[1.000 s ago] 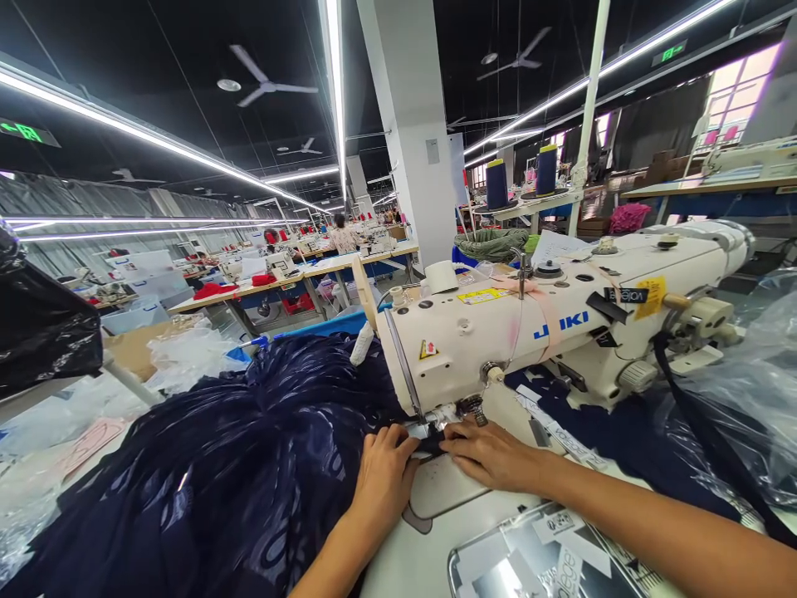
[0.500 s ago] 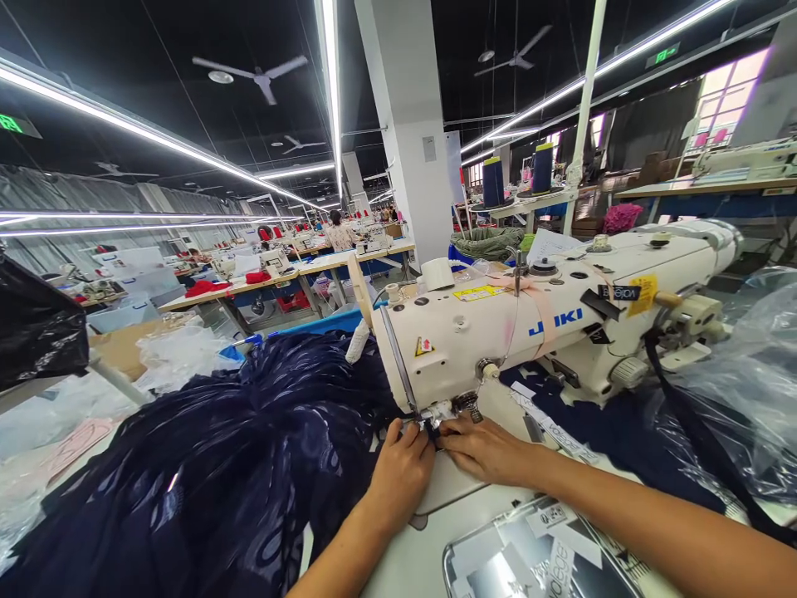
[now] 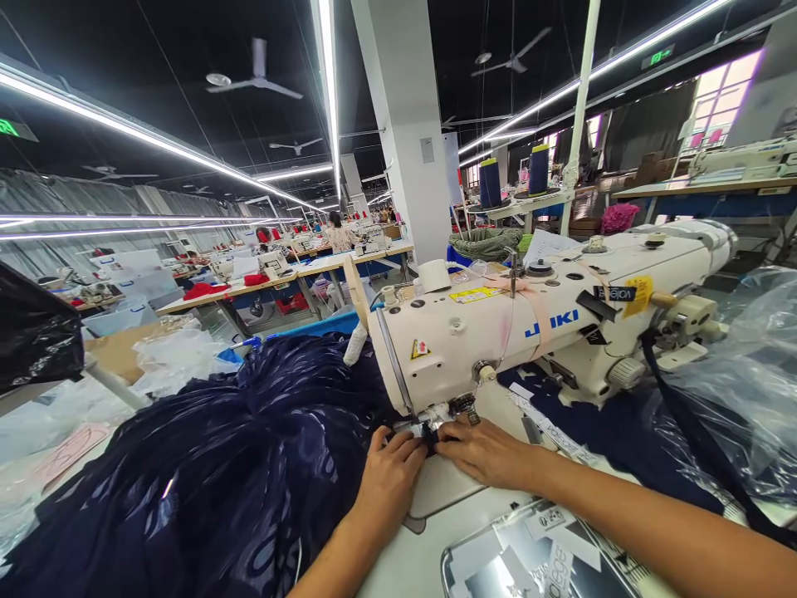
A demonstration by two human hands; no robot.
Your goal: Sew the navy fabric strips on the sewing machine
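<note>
A white sewing machine (image 3: 461, 332) stands before me, its needle area low at the left end of the head. My left hand (image 3: 391, 472) lies just left of the presser foot, fingers bent over a dark navy fabric piece (image 3: 431, 442). On the other side of the foot, my right hand (image 3: 476, 448) presses the same piece with its fingers together, the tips close to the needle. The machine head and my fingers hide most of the piece. A large heap of navy fabric (image 3: 237, 465) spreads to the left, next to my left forearm.
A clear-lidded tray with printed labels (image 3: 535, 552) lies in front of my right forearm. Clear plastic (image 3: 740, 390) and a dark strap (image 3: 685, 432) are at the right. Thread cones (image 3: 490, 184) stand behind the machine. Farther back are other sewing tables and a seated person (image 3: 337, 234).
My left hand has shifted slightly left and its fingers have spread a little over the fabric. My right hand stays almost in place beside the presser foot.
</note>
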